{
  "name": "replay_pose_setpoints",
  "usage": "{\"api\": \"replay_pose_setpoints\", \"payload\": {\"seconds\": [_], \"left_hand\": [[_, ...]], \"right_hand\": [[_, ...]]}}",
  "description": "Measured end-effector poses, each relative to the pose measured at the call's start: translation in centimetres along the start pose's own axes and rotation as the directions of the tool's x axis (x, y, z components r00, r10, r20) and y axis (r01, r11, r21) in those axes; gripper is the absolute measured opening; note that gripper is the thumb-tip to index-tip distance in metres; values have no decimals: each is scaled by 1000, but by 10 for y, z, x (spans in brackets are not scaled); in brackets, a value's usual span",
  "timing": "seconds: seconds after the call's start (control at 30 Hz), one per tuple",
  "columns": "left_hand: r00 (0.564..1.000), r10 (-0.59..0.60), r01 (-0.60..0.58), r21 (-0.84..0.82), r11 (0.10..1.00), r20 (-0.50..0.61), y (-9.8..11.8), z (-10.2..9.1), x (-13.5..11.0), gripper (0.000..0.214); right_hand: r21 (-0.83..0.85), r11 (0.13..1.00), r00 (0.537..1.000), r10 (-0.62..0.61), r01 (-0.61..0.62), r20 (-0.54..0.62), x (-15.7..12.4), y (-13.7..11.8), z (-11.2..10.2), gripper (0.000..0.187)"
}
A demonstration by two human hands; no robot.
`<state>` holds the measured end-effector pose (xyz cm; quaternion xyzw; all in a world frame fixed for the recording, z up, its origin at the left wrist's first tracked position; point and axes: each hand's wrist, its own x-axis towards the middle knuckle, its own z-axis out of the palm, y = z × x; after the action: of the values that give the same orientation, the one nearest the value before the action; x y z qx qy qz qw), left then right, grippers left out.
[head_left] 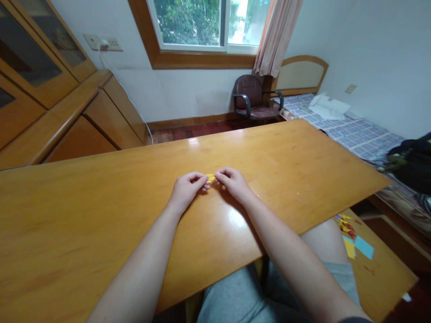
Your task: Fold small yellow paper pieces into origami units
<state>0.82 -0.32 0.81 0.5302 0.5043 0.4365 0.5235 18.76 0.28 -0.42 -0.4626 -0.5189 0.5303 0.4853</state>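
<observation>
A small yellow folded strip, seemingly of paper (211, 178), lies directly between the fingertips of the left grip (186, 190) and the right grip (235, 183); both are closed on it, thumb against fingers, one at each end. Its finer creases are too small to make out. The strip is held just over a broad honey-brown wooden desk (101, 211), smooth and glossy, with bright reflections near the right grip. Further right of the grips and nearer the body, a lower wooden surface (380, 287) bears a loose heap of pointed yellow and red folded pieces (346, 226), beside a flat turquoise paper square (364, 247) and a flat yellow paper square (349, 248). Beyond, to the right, a soft black bag (414, 163) rests on a bed with a blue-grey checked cover (363, 134). Ahead of the grips, past the desk, stand a padded maroon chair with black curved armrests (249, 92) and, behind it, a pleated pink fabric curtain (278, 36) beside a wood-framed glass window (188, 22).
</observation>
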Motion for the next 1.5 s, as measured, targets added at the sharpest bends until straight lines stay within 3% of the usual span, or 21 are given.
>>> {"api": "replay_pose_setpoints", "payload": {"seconds": [0.17, 0.4, 0.6, 0.83, 1.03, 1.5], "left_hand": [[1000, 1, -1, -1, 1000, 7, -1, 1, 1, 44], [998, -23, 27, -54, 998, 60, -4, -2, 4, 44], [999, -7, 9, -61, 998, 42, -5, -3, 4, 42], [999, -3, 5, -56, 998, 35, -4, -2, 4, 41], [997, -34, 37, -43, 998, 63, -5, -2, 3, 40], [996, -26, 30, -48, 998, 91, -4, -1, 1, 37]], "right_hand": [[-53, 998, 999, -42, 40, -33, 3, 5, 0, 25], [69, 997, 999, -41, 43, -27, 0, -2, -1, 28], [97, 993, 997, -60, 65, -56, 0, -3, -1, 29], [14, 999, 999, -44, 44, 1, -1, -1, 1, 26], [68, 997, 999, -31, 30, 21, -2, -5, 1, 30], [132, 990, 996, -45, 55, -77, -2, -8, 2, 33]]}}
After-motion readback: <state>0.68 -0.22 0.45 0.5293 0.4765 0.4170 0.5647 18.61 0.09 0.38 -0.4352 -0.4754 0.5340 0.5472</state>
